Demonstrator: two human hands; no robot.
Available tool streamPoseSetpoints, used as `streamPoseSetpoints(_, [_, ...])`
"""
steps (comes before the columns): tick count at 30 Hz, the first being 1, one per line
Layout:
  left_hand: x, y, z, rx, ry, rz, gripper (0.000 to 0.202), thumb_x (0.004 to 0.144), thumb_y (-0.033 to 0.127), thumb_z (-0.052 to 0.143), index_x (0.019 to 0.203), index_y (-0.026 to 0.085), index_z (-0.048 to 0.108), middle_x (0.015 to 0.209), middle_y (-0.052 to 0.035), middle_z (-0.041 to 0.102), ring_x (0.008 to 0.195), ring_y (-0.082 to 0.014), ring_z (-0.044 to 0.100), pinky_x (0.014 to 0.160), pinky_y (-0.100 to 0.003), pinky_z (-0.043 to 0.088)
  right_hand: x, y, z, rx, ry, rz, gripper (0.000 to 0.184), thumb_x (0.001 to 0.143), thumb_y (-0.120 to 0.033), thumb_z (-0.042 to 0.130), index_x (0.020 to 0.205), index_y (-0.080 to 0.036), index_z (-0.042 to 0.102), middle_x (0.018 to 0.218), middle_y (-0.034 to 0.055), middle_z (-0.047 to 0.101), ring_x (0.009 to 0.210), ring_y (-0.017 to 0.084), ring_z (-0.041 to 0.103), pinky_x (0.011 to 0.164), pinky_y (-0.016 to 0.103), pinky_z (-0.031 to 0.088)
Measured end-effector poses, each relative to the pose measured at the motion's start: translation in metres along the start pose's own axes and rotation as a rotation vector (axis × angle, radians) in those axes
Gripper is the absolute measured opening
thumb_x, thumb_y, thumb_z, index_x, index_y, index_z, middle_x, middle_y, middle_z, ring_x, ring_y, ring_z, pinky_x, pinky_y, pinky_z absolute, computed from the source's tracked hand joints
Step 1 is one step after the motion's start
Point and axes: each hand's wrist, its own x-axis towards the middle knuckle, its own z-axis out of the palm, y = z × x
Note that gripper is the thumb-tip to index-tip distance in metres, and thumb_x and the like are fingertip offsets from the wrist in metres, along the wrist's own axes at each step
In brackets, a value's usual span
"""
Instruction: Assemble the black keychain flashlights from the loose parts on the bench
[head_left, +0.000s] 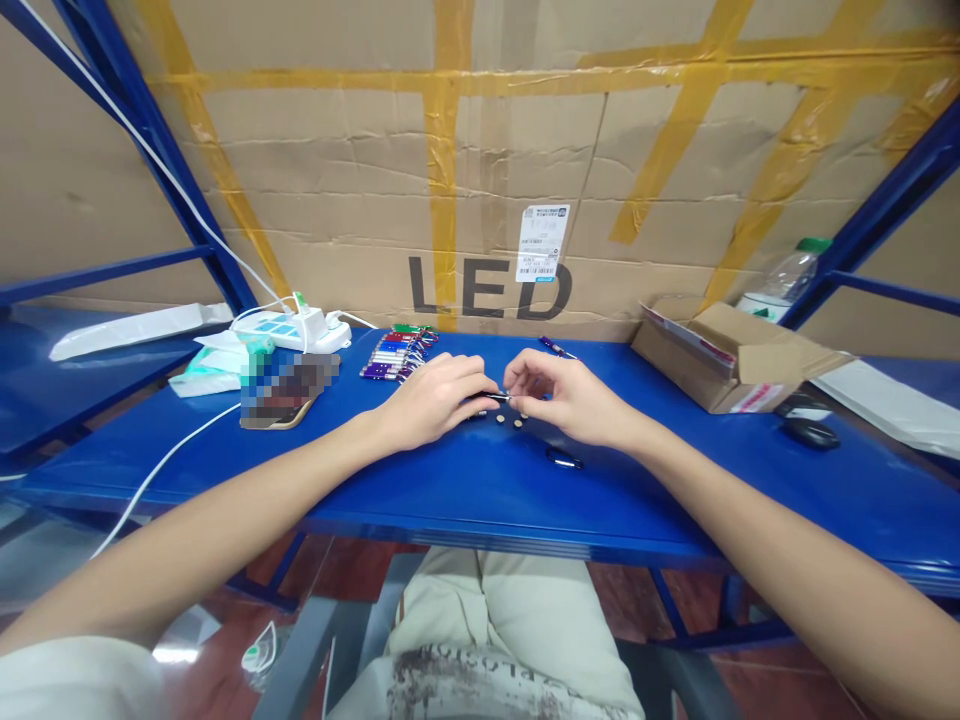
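Note:
My left hand pinches a small dark tube with a shiny end between thumb and fingers, above the blue table. At the tube's other end, my right hand closes thumb and fingertips; its grip is partly hidden. Several small round button cells lie just below the fingers. Nearer the table's front edge rests a black carabiner clip. Beyond my left hand, a row of colourful small metal keychain torches with clips lies side by side. Behind my right hand is a purple one.
At the left are a blurred phone, a tissue pack and a white power strip with cables. An open cardboard box and a black mouse sit at the right. A large taped carton stands behind the table.

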Motion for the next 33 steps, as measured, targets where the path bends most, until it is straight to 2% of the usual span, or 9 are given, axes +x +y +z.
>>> streamPoseSetpoints(7, [0.0, 0.004, -0.001, 0.047, 0.018, 0.047, 0.036, 0.117, 0.04, 0.045, 0.112, 0.018, 0.073, 0.098, -0.0077, 0.071, 0.091, -0.0214, 0.064, 0.081, -0.036, 0.042, 0.004, -0.001, -0.004, 0.321, -0.099, 0.211, 0.022, 0.079, -0.024, 0.084, 0.093, -0.021, 0.066, 0.077, -0.0003, 0.076, 0.072, 0.018, 0.071, 0.074, 0.033, 0.06])
streamPoseSetpoints(12, [0.001, 0.005, -0.001, 0.098, 0.055, 0.086, 0.034, 0.117, 0.039, 0.046, 0.114, 0.019, 0.074, 0.096, -0.0071, 0.071, 0.087, -0.0211, 0.062, 0.08, -0.037, 0.04, 0.004, 0.001, -0.008, 0.493, -0.12, 0.394, 0.03, 0.073, -0.028, 0.094, 0.086, -0.018, 0.069, 0.076, 0.0002, 0.076, 0.071, 0.016, 0.072, 0.072, 0.029, 0.061])
streamPoseSetpoints(16, [0.001, 0.004, -0.002, 0.05, 0.063, 0.043, 0.034, 0.116, 0.041, 0.048, 0.115, 0.019, 0.074, 0.097, -0.0073, 0.071, 0.089, -0.0214, 0.062, 0.081, -0.037, 0.041, 0.004, 0.003, -0.008, 0.633, -0.127, 0.474, 0.037, 0.069, -0.03, 0.1, 0.089, -0.017, 0.073, 0.077, 0.0019, 0.077, 0.074, 0.016, 0.075, 0.077, 0.031, 0.063])
streamPoseSetpoints(19, [0.001, 0.002, -0.002, -0.003, 0.072, -0.024, 0.032, 0.115, 0.041, 0.051, 0.113, 0.019, 0.073, 0.098, -0.0078, 0.071, 0.09, -0.0217, 0.062, 0.083, -0.036, 0.043, 0.005, 0.006, -0.005, 0.643, -0.08, 0.447, 0.043, 0.067, -0.036, 0.103, 0.092, -0.018, 0.072, 0.077, 0.0022, 0.077, 0.073, 0.017, 0.075, 0.075, 0.03, 0.062])
streamPoseSetpoints(25, [0.0, 0.001, 0.001, -0.064, 0.105, -0.112, 0.031, 0.113, 0.043, 0.055, 0.114, 0.018, 0.073, 0.103, -0.0086, 0.072, 0.095, -0.022, 0.064, 0.087, -0.035, 0.045, 0.006, 0.009, 0.001, 0.506, -0.006, 0.324, 0.043, 0.076, -0.048, 0.097, 0.095, -0.019, 0.071, 0.078, 0.0033, 0.078, 0.074, 0.018, 0.075, 0.072, 0.031, 0.061])
streamPoseSetpoints(33, [0.0, 0.0, 0.003, -0.124, 0.138, -0.123, 0.03, 0.112, 0.042, 0.057, 0.113, 0.017, 0.073, 0.102, -0.0083, 0.071, 0.095, -0.0218, 0.065, 0.086, -0.035, 0.048, 0.006, 0.01, 0.001, 0.324, 0.019, 0.195, 0.035, 0.086, -0.049, 0.086, 0.093, -0.019, 0.069, 0.078, 0.0027, 0.076, 0.072, 0.018, 0.072, 0.072, 0.033, 0.059])
